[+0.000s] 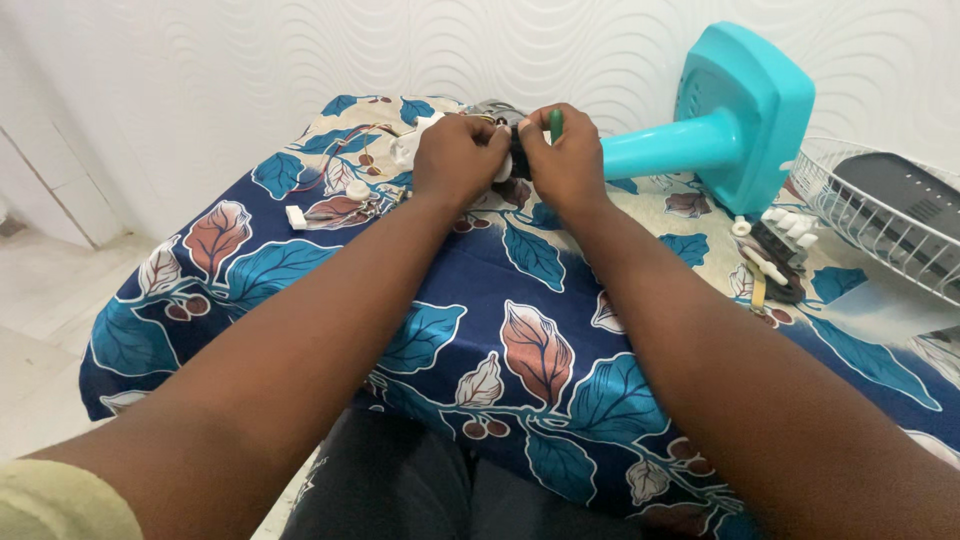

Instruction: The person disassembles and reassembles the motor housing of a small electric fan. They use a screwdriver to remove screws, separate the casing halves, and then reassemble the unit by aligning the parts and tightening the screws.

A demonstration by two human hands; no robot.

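Left hand (458, 152) and right hand (562, 160) clamp together on a small black-and-white plastic part (512, 160) — the right also gripping a green-handled tool (556, 122); a turquoise plastic fan stand (735, 125) lies just beside them, a white wire grille (850, 205) farther right.

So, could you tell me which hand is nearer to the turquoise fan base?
Right. The right hand sits just beside the stem leading to the turquoise fan base; the left hand is farther away, beyond the right.

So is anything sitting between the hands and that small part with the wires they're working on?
Nothing visible does. The left hand and right hand already close on the small dark part between them, and the right hand also holds a green-handled tool. The wires trail off to the left.
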